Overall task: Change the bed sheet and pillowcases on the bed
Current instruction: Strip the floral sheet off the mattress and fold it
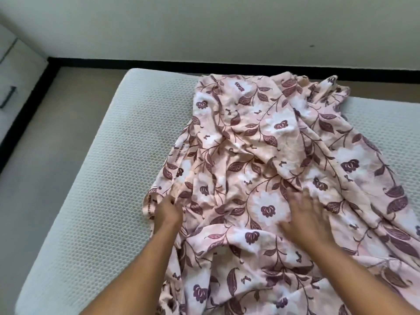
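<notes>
A pink bed sheet (261, 137) with white flowers and dark purple leaves lies crumpled in a long heap across a bare white quilted mattress (109, 160). My left hand (167, 211) grips the sheet's left edge near the printed selvedge, fingers curled into the cloth. My right hand (306, 214) lies flat on the sheet with spread fingers and looks blurred. No pillows or pillowcases are in view.
The mattress sits on the floor (52, 123), with grey floor showing to its left. A black skirting strip (204, 67) runs along the pale wall behind it. A white cabinet with a dark handle (9, 96) stands at the far left.
</notes>
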`<state>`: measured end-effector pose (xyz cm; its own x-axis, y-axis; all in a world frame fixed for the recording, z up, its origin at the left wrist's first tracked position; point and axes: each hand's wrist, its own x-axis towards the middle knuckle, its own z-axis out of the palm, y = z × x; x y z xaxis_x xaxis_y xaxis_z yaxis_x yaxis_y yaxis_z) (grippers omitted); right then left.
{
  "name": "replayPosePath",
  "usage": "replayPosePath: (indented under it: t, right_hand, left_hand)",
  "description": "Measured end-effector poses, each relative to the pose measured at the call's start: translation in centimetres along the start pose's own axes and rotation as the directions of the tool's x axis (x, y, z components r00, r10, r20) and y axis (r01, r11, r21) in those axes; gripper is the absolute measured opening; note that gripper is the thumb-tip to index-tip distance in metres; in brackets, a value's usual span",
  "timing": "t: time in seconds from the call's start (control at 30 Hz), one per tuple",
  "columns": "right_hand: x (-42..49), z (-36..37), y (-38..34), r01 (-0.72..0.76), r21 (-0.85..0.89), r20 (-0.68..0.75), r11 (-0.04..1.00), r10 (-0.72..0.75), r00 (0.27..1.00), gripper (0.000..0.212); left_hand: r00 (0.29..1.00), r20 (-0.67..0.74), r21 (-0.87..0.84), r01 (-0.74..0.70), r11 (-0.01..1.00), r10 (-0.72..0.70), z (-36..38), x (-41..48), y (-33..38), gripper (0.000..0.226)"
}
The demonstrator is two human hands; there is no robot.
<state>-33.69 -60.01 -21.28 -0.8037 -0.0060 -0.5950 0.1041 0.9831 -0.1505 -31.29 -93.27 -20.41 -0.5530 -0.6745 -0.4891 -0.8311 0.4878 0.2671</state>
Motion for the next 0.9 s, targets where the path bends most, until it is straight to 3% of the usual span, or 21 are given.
replayPosePath:
  t: [0.1,0.2,0.33,0.43,0.5,0.57,0.67,0.77,0.9]
  right_hand:
    - [-2.7,2.2,-2.7,0.132,-0.02,0.063,0.991,-0.131,0.989,0.098]
    - [-4.7,3.9,-4.1,0.194,-0.053,0.147,0.98,-0.185,0.972,0.092]
    - [-6.0,4.8,-4.3,0.209,-0.06,0.197,0.976,-0.193,0.961,0.079]
    - [-7.2,5.0,-4.2,0.2,-0.049,0.206,0.978,-0.186,0.961,0.073]
    - [-8.8,5.3,-3.7,0.21,-0.046,0.188,0.977,-0.198,0.962,0.071]
    - [-10.9,6.0,-2.9,0.223,-0.087,0.175,0.971,-0.206,0.963,0.074]
    - [-14.7,7.2,-1.1,0.226,-0.157,0.158,0.961,-0.201,0.967,0.072]
    - [-18.3,9.0,1.0,0.121,-0.159,0.05,0.98,-0.114,0.992,0.071]
    - [-25.2,12.5,5.0,-0.179,-0.06,0.021,0.982,0.181,0.983,0.07]
  left_hand:
    - [0.954,-0.25,-0.215,0.113,0.97,-0.166,-3.2,1.1,-0.7,0.012]
    - [0.87,-0.424,-0.362,0.09,0.928,-0.25,-7.0,4.1,-2.0,0.016]
    - [0.897,-0.37,-0.464,0.047,0.885,-0.241,-8.9,7.8,-4.0,0.015]
    - [0.929,-0.345,-0.378,-0.011,0.926,-0.13,-7.9,4.3,-3.3,0.01]
    - [0.955,-0.283,-0.269,-0.169,0.948,0.09,-6.0,-0.8,-2.9,0.006]
    - [0.921,-0.133,-0.133,-0.384,0.914,0.367,-3.3,-6.4,-4.3,0.023]
    - [0.721,0.134,0.157,-0.693,0.704,0.68,1.1,-13.8,-8.2,0.06]
    - [0.654,0.328,0.249,-0.756,0.605,0.682,3.8,-18.4,-12.0,0.072]
    - [0.783,0.397,0.297,-0.603,0.74,0.479,5.1,-22.8,-16.5,0.08]
